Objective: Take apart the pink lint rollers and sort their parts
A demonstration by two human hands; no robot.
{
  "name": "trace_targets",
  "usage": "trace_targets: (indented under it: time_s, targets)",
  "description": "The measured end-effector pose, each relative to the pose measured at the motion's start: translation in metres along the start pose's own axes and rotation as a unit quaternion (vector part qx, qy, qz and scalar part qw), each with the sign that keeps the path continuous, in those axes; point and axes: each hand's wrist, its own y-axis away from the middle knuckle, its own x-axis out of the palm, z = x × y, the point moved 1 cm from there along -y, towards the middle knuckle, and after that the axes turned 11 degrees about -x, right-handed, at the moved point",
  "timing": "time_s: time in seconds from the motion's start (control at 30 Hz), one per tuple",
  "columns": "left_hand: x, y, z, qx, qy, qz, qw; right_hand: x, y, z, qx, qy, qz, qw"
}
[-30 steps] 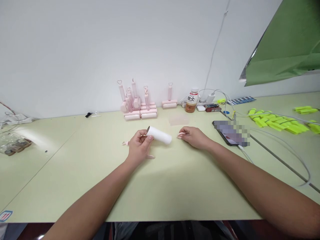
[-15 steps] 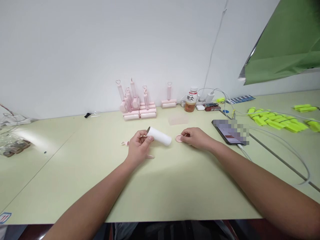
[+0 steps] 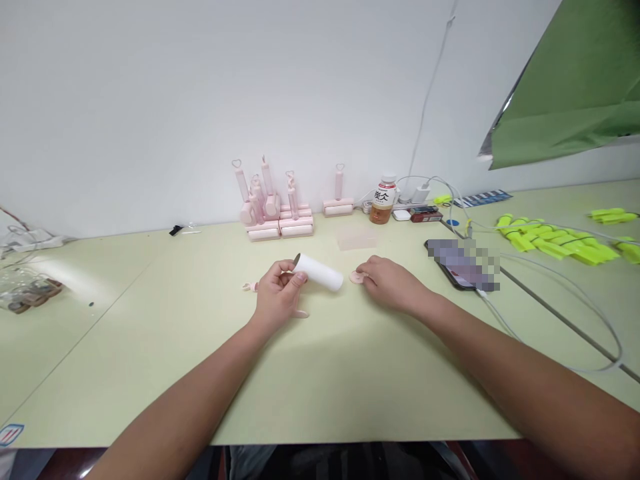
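Firstly, clock centred on the white roll (image 3: 320,275), itself lifted at a slant, hollow end toward 10, other end toward 4. Left hand (image 3: 277,292), at 8, is clamped on the roll near the hollow end, thumb on the near side. Right hand (image 3: 393,283), at 3, well apart from the left; its fingertips touch a pink disc (image 3: 355,277). Pinched or merely pressed: cannot tell.

Handling (judged): roll probably light, paper-like, fairly stiff along its length; hard squeezing might crush the hollow end. Best hold: loosely round the barrel. Surface grip, slick or tacky: undetermined. Disc looks thin, light, likely rigid plastic; smooth face may slip, so take it by the rim.

Also: pink clip-ended piece (image 3: 249,287) at 9, partly hidden by the left hand; translucent tray (image 3: 358,239) at 2; pink rollers (image 3: 296,227) at 11; phone (image 3: 457,267) at 3, beyond the right hand.
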Motion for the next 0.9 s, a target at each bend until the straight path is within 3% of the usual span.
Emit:
trace_targets:
  time_s: [0.17, 0.47, 0.9]
  targets:
    - [0.000, 0.000, -0.001, 0.002, -0.001, -0.001, 1.000, 0.007, 0.007, 0.010, 0.014, 0.035, 0.060, 0.997]
    - [0.000, 0.001, -0.002, -0.003, -0.007, -0.003, 1.000, 0.015, -0.003, -0.003, 0.012, 0.052, 0.039, 0.998]
    - [0.001, 0.000, 0.000, 0.004, 0.003, 0.010, 1.000, 0.022, -0.003, -0.001, 0.025, 0.055, 0.054, 0.997]
